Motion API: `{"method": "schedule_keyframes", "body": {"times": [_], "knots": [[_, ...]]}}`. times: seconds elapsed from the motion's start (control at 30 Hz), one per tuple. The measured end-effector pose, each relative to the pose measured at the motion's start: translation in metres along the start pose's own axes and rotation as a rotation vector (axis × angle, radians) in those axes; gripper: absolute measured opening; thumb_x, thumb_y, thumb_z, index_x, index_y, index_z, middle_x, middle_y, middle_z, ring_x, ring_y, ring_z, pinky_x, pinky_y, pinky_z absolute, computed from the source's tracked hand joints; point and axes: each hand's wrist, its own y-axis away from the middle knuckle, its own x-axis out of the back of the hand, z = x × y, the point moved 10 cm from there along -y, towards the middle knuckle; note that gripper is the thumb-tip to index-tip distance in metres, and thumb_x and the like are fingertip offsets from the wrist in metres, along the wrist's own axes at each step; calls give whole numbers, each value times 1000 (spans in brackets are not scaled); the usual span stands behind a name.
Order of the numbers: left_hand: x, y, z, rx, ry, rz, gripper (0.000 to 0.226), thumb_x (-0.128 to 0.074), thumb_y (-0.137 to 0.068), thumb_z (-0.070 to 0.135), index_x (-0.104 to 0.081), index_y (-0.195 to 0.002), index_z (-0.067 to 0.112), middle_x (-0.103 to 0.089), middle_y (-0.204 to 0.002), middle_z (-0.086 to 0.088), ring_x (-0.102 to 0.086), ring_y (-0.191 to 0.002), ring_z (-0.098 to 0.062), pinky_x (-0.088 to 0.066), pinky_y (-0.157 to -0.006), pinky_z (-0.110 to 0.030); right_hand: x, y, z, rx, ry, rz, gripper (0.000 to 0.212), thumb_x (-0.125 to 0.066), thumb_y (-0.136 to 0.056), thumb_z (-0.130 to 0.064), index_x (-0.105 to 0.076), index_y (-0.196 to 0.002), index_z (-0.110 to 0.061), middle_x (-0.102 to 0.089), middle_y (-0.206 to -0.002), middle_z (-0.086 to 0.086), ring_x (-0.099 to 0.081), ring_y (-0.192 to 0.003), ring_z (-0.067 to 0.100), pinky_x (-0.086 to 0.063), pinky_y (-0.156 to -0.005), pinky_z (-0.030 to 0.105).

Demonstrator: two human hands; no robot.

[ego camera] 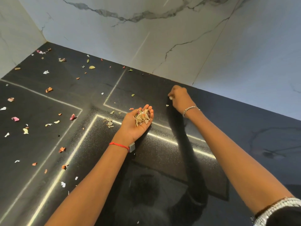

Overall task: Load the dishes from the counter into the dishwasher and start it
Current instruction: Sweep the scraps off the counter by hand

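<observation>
No dishes or dishwasher are in view. My left hand [138,123] is held palm up over the black counter [162,149], cupping a small pile of vegetable peels and scraps [142,117]. My right hand [180,98] reaches farther back near the wall, its fingers pinching a small pale scrap [170,98] just above the counter. Another tiny scrap [167,105] lies just left of that hand.
Several peel scraps, orange, pink and white, lie scattered over the counter's left half [48,89] and near the corner [39,51]. A small cluster [109,122] lies left of my left hand. White marble wall tiles [146,38] close off the back and left side.
</observation>
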Motion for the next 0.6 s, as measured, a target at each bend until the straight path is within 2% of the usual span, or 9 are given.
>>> {"method": "schedule_keyframes", "body": {"times": [0.07,0.17,0.3,0.4,0.5,0.6], "knots": [[1,4,1,-9,8,3,32,-34,-99,13,-60,-86,-1,-66,-68,-13,-58,-77,-20,-56,-60,-28,-9,12,-15,64,26,-39,26,-52,-89,3,-59,-113,-2,-52,-113,13,-56,-99,25,-42,-82,21],[4,10,3,-17,17,8,32,-35,-99,13,-60,-86,-1,-67,-68,-14,-58,-77,-21,-56,-60,-28,-17,23,-23,69,4,-82,24,-55,-89,-5,-57,-114,-3,-53,-110,12,-57,-97,24,-46,-87,28],[6,22,6,-31,20,4,31,-36,-98,13,-60,-85,0,-66,-68,-13,-59,-76,-20,-56,-60,-27,-20,32,-26,64,40,-50,16,-54,-89,0,-58,-105,-1,-57,-103,15,-59,-92,28,-50,-83,33],[9,31,7,-37,31,-7,31,-37,-98,13,-60,-83,0,-66,-69,-13,-60,-75,-21,-56,-59,-28,-19,37,-28,58,105,-25,19,-50,-90,3,-59,-106,-1,-56,-103,17,-60,-90,29,-51,-83,34],[12,39,5,-39,34,-7,36,-36,-99,13,-63,-80,-1,-65,-71,-14,-59,-74,-21,-57,-57,-28,-11,38,-27,43,163,29,17,-48,-88,10,-62,-96,5,-53,-101,18,-57,-89,31,-50,-81,32],[16,47,6,-57,36,-2,30,-36,-98,12,-61,-87,1,-65,-73,-13,-59,-75,-21,-56,-61,-28,4,41,-13,-89,-25,106,12,-55,-85,6,-66,-90,7,-58,-99,17,-59,-95,29,-45,-81,24]]}}
